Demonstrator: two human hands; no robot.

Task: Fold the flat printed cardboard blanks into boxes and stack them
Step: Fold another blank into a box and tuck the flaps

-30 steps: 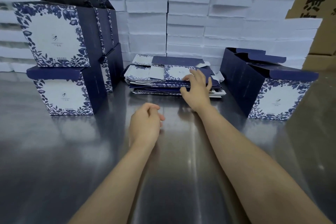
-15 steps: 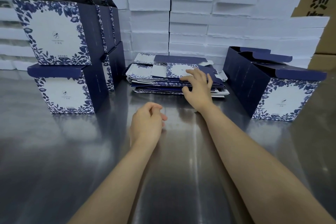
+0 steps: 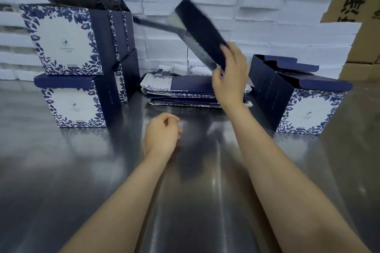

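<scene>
Blank [image 3: 197, 28] is off the pile [image 3: 185, 90] now. Half a second ago your right hand [image 3: 230, 76] lay flat on the top sheet. Now its fingers [image 3: 227, 52] are clamped on the blank's lower edge, and the sheet tilts up and away to the left of them, blurred by motion. The pile lies on the desk [image 3: 61, 170] just below those fingers.

Your left hand [image 3: 162, 135] hasn't moved. It rests on the desk nearer you than the right fingers, loosely curled and holding nothing.

Stacked boxes [image 3: 65, 68] stand well left of your fingers, and one open-topped box [image 3: 304, 104] is close on their right.

So the pick looks done and no fold is started yet. Likely next you bring the blank down to the left hand and pop it open with both.
</scene>
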